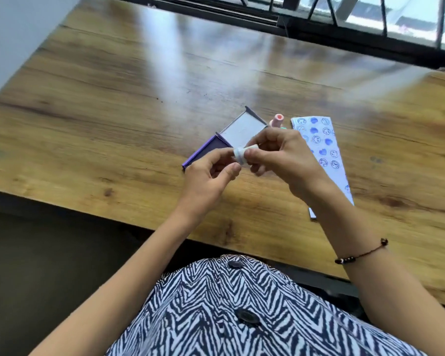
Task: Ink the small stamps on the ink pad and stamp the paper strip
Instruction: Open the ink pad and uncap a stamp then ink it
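Note:
A small white stamp (pixel 242 154) is held above the table between both hands. My right hand (pixel 280 160) grips its right end, and my left hand (pixel 211 173) pinches its left end with thumb and fingers. Under the hands lies the open purple ink pad (pixel 211 147), its grey lid (pixel 244 129) folded back. A pink stamp (pixel 278 120) stands upright just beyond my right hand. The white paper strip (pixel 321 147), covered with several blue prints, lies to the right of the pad, partly hidden by my right forearm.
The wooden table (pixel 139 104) stretches far to the left and back. Its near edge (pixel 113 214) runs diagonally in front of me. A dark window frame (pixel 344 29) borders the far side.

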{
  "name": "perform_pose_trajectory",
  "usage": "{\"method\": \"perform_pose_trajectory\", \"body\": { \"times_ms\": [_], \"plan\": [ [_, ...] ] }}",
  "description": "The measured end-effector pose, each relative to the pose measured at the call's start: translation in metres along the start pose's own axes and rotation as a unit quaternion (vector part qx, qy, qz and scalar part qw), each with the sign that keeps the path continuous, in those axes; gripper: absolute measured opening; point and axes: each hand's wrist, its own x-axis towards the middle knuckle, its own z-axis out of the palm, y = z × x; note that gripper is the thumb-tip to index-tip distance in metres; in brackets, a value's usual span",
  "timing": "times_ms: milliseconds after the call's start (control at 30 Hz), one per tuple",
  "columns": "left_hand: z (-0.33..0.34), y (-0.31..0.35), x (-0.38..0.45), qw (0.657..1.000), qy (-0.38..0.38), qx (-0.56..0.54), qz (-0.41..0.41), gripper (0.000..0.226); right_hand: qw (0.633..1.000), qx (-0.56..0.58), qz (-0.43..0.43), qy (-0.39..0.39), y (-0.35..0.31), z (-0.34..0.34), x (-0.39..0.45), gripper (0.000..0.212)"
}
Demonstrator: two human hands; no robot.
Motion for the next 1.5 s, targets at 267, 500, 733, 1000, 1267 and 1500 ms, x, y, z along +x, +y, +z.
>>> {"method": "perform_pose_trajectory", "body": {
  "times_ms": [267,500,733,1000,1267,1500],
  "plan": [
    [-0.023,-0.009,-0.016,0.995,0.061,-0.080,-0.027,0.014,0.999,0.032,-0.012,-0.028,0.004,0.040,-0.002,0.007],
    [-0.029,-0.009,-0.015,0.976,0.122,-0.168,-0.057,0.011,0.997,-0.011,-0.072,0.006,-0.005,0.049,0.009,0.016],
    [-0.033,-0.018,-0.013,0.957,0.215,-0.186,-0.065,0.008,0.916,-0.326,-0.232,0.032,0.000,0.065,0.028,0.012],
    [-0.029,-0.017,-0.010,0.957,0.219,-0.182,-0.062,0.008,0.909,-0.361,-0.203,-0.055,-0.003,0.070,0.041,0.017],
    [-0.029,-0.016,-0.010,0.956,0.214,-0.192,-0.052,0.007,0.895,-0.398,-0.202,-0.020,0.006,0.071,0.035,0.015],
    [-0.027,-0.014,-0.009,0.958,0.215,-0.189,-0.032,0.010,0.919,-0.353,-0.177,-0.010,0.007,0.068,0.023,0.018]
  ]
}}
